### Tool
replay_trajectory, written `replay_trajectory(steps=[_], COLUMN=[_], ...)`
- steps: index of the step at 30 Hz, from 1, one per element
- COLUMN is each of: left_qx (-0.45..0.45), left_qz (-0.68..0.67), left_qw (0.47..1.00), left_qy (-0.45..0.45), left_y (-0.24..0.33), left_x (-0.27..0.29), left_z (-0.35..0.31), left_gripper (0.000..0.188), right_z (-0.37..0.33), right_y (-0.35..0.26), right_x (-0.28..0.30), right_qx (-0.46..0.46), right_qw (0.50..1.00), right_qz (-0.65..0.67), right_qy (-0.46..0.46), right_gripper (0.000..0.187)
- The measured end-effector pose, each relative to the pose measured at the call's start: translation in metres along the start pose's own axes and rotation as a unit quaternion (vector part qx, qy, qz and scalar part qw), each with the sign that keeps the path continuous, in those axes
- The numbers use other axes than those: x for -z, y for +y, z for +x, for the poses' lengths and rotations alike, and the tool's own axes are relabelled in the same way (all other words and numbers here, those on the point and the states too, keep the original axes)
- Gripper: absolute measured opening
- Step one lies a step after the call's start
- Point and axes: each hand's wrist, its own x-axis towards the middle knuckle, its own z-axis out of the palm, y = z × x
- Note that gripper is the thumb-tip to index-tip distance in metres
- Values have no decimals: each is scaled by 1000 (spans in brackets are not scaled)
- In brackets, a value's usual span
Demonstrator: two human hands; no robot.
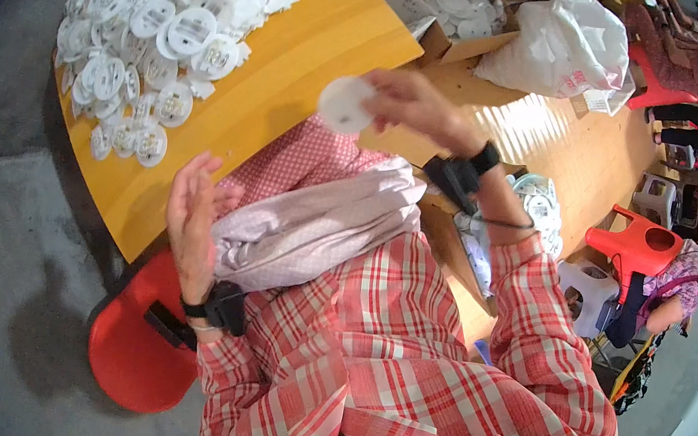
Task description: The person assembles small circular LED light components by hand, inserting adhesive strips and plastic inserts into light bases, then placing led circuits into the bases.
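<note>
My right hand [411,105] grips a round white plastic disc [345,104] by its right edge, above the front edge of the yellow tabletop [291,65]. A small dark spot shows on the disc's face. My left hand [195,218] is raised beside the table's near edge, fingers stretched and holding nothing. Farther off on the left part of the table lies a large heap of white round plastic parts [189,30], some with small metal pieces in them. Below my hands a bunched pale cloth [321,223] covers my lap.
Right of the table stand a cardboard box [480,46] of white discs and a stuffed white bag [564,47]. More discs fill a container [536,201] by my right forearm. A red stool [140,349] is at my left, another red stool [634,243] at right, near seated people.
</note>
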Motion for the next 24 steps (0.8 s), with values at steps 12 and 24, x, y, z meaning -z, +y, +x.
replay_trajectory(steps=[12, 24], left_qx=[-16, -108], left_qz=[41, 472], left_qw=[992, 840], left_qy=[120, 245], left_y=[-21, -29], left_x=[68, 91], left_z=[12, 69], left_gripper=[28, 47], right_z=[27, 55], right_y=[22, 6], right_x=[125, -43], right_qx=[65, 154], right_qw=[935, 965], right_qz=[120, -210], right_qy=[328, 34], right_gripper=[26, 24])
